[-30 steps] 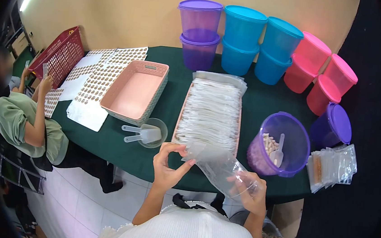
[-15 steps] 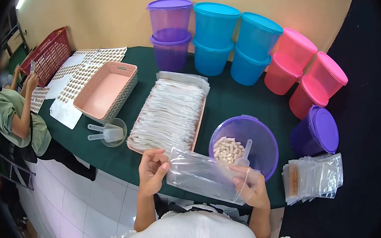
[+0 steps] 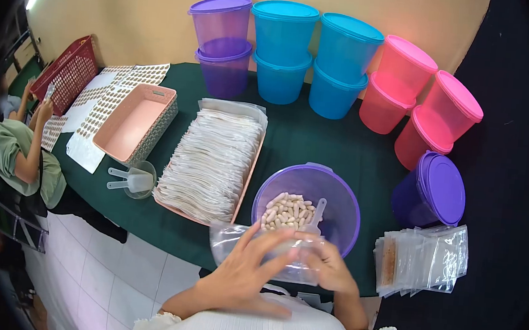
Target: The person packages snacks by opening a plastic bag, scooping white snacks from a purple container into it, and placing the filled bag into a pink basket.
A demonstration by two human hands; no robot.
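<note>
A clear plastic bag [image 3: 225, 237] lies crosswise in front of me, close to the table's front edge. My right hand [image 3: 331, 268] pinches its right end. My left hand [image 3: 248, 277] is over the bag with its fingers spread, reaching toward the right hand and slightly blurred; it covers the bag's middle. Just beyond is a purple tub [image 3: 343, 216] holding pale, capsule-shaped pieces [image 3: 285, 211]. A translucent scoop [image 3: 315, 218] leans in the tub, its lower part partly hidden by my hands.
A basket of packed white sachets [image 3: 211, 160] stands left of the tub, near an emptied-looking pink basket [image 3: 131, 122] and scoops [image 3: 131, 180] in a bowl. Filled bags [image 3: 423, 260] lie right by a purple container [image 3: 432, 189]. Stacked tubs [image 3: 280, 53] line the wall. Another person [image 3: 23, 156] stands left.
My left hand has let go of the bag's left end and swung right across it toward my right hand. The right hand still grips the bag. The camera view has shifted slightly.
</note>
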